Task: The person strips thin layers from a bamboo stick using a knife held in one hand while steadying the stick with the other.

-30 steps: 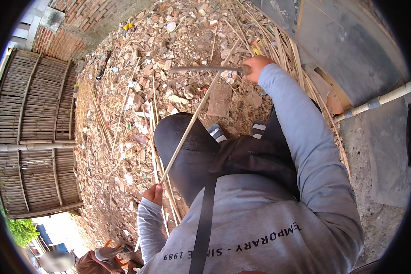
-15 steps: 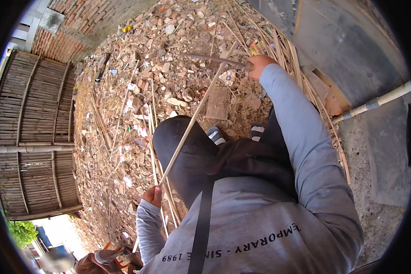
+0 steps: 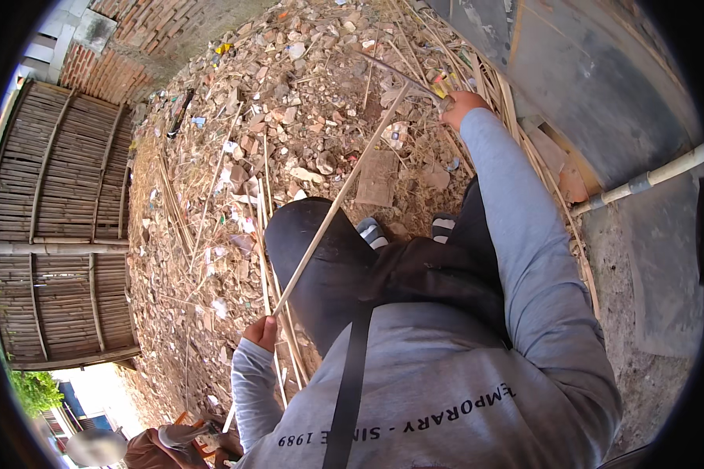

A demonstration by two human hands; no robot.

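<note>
My left hand (image 3: 263, 334) is closed round the near end of a long, thin bamboo strip (image 3: 338, 202). The strip slants up and to the right across my left knee, its far end over the rubble. At the upper right, my right hand (image 3: 463, 108) grips the handle of a long-bladed knife, likely a machete (image 3: 405, 77). Its narrow dark blade points up and left, just beyond the strip's far end; I cannot tell whether they touch. A flat brownish slab (image 3: 376, 178) lies on the ground in front of my striped sandals (image 3: 372, 232).
Broken brick and litter (image 3: 289, 117) cover the ground. More bamboo strips (image 3: 264, 227) lie beside my left leg, others along the right. A bamboo-slat fence (image 3: 62, 180) stands left, a brick wall (image 3: 121, 59) behind, dark panels (image 3: 587, 94) right. Another person (image 3: 164, 447) is at lower left.
My right hand has moved slightly right with the knife. The blade has swung from lying across the strip to pointing up and left past its end. My left hand stays on the strip.
</note>
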